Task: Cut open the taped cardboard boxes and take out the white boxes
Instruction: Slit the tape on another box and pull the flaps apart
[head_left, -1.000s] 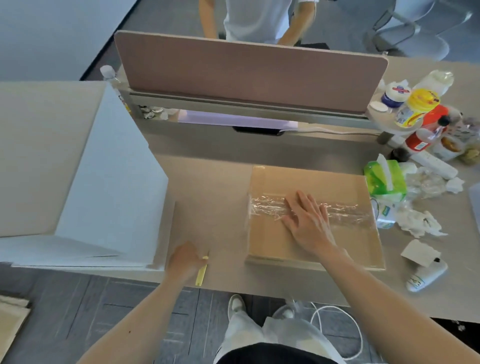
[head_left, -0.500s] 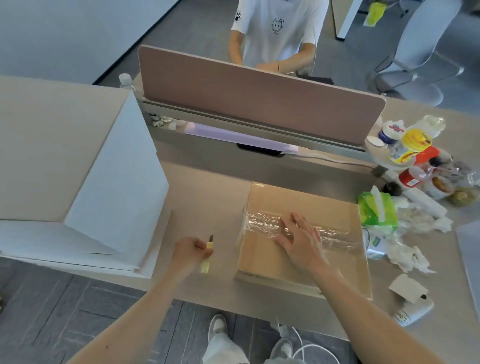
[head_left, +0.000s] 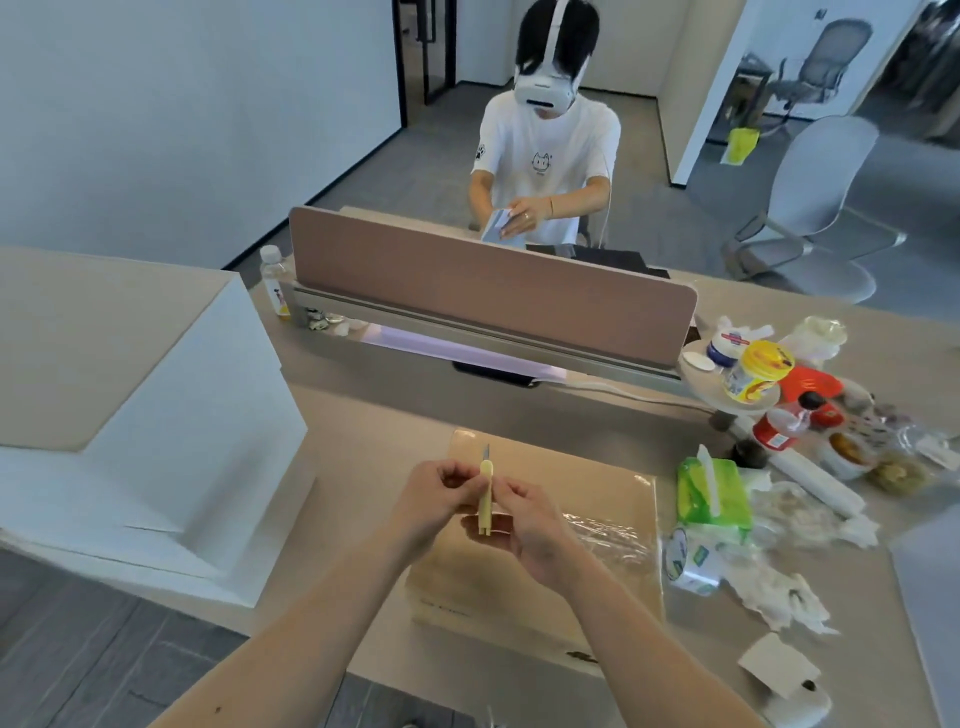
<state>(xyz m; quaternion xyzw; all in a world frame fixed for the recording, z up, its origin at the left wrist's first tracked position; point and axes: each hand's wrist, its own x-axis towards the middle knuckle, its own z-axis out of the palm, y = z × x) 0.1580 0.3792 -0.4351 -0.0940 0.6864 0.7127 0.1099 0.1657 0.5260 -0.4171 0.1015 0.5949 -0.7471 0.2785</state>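
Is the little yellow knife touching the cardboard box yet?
No, both hands hold the yellow knife up above the cardboard box, blade pointing away.

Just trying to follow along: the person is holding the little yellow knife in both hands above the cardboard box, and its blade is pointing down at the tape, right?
Not quite. In the head view both hands, left hand and right hand, do hold the yellow knife above the cardboard box, but its blade points up and away from the person, not down at the tape.
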